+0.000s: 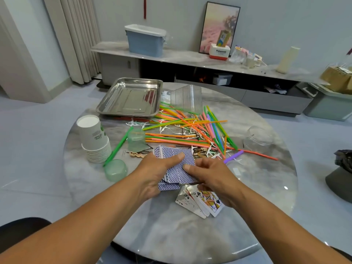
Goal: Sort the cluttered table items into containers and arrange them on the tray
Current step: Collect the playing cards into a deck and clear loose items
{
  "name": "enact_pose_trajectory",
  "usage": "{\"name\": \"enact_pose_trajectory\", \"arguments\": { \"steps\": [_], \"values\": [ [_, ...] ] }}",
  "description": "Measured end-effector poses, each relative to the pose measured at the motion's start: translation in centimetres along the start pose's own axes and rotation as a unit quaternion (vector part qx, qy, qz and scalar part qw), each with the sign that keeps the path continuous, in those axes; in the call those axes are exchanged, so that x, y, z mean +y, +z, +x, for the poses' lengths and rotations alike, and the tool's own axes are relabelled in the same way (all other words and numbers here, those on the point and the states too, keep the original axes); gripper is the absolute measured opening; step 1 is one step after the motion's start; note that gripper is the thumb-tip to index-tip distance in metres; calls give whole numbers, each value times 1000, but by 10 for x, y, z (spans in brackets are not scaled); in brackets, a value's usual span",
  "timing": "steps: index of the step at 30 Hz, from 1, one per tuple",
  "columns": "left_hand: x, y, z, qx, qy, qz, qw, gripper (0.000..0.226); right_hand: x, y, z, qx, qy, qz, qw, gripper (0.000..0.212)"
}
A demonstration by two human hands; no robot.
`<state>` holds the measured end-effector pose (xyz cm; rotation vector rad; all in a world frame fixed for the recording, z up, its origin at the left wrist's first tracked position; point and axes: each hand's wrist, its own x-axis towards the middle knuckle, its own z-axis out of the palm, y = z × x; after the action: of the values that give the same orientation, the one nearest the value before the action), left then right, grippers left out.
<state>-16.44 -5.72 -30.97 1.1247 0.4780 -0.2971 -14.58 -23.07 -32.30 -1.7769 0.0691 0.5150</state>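
Observation:
Both hands are on a loose pile of blue-backed playing cards (178, 173) at the middle of the round marble table (133, 216). My left hand (156, 172) holds the pile from the left, thumb on top. From the right, my right hand (211, 178) pinches cards with its thumb on the blue backs. A few face-up cards (202, 201) lie fanned just below my right hand. A steel tray (131, 97) sits at the far left. Coloured straws (190, 126), white floss picks (165, 128) and hairpins (137, 154) are scattered beyond the cards.
A stack of paper cups (94, 139) stands upside down at the left, with a green cup (136, 140) and green lid (115, 170) nearby. Clear plastic cups (187, 99) lie behind the straws. A glass jar (258, 139) lies at the right.

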Motion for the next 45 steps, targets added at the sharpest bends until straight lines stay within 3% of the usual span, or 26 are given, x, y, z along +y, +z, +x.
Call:
{"name": "enact_pose_trajectory", "arguments": {
  "steps": [4, 7, 12, 15, 17, 19, 21, 22, 24, 27, 30, 32, 36, 38, 39, 40, 41, 42, 43, 45],
  "values": [
    [1, 4, -1, -10, 3, 6, 1000, 29, -1, -3, 2, 17, 41, 80, 996, 25],
    [1, 4, 1, 5, 15, 29, 999, 37, -6, -10, 3, 2, 70, 113, 991, 18],
    [1, 0, 6, 62, 8, 35, 997, 36, -7, -15, 6, 11, 59, 37, 998, 23],
    [5, -7, 12, 119, 16, 12, 993, 39, -10, -33, 6, 42, 42, -121, 991, 18],
    [9, -10, 12, 143, 16, -6, 990, 31, -6, -44, 5, 26, 57, -234, 970, 23],
    [12, -12, 10, 127, -1, -24, 992, 2, 1, -44, 4, 9, 86, -330, 940, 19],
    [12, -12, 10, 107, -34, -27, 993, 32, 8, -39, 6, 21, 84, -407, 909, 18],
    [12, -11, 9, 99, -35, -26, 994, 31, 10, -36, 6, 36, 74, -425, 901, 18],
    [12, -7, 7, 95, -39, -22, 994, 8, 7, -33, 6, 66, 55, -425, 901, 17],
    [9, -5, 7, 94, -28, -16, 995, 19, -1, -28, -2, 98, 6, -440, 893, 18],
    [5, -6, 7, 86, -29, -2, 996, 31, 2, -12, -12, 122, -81, -590, 794, 13],
    [1, -7, 10, 85, -26, 13, 996, 33, 12, 3, -15, 91, -122, -653, 742, 11],
    [-4, -7, 14, 73, -11, 38, 997, 38, 21, 10, -13, 21, -99, -677, 729, 26],
    [-5, -5, 14, 69, 2, 53, 996, 40, 16, 2, -9, 17, -75, -652, 754, 32],
    [-7, -5, 14, 68, 8, 61, 996, 41, 12, -2, -7, 41, -60, -596, 800, 34],
    [-8, -5, 14, 65, 15, 66, 996, 41, 7, -5, -6, 74, -44, -487, 869, 36],
    [-10, -5, 14, 58, 21, 66, 996, 41, 5, -6, -5, 95, -24, -348, 932, 38],
    [-11, -5, 14, 48, 25, 66, 996, 42, 2, -6, -4, 92, -8, -213, 973, 38],
    [-13, -4, 13, 39, 27, 65, 997, 43, -1, -5, -4, 77, 2, -116, 990, 37],
    [-15, -2, 14, 32, 31, 62, 997, 45, -4, -2, -4, 47, 5, -38, 998, 38]
  ]
}}
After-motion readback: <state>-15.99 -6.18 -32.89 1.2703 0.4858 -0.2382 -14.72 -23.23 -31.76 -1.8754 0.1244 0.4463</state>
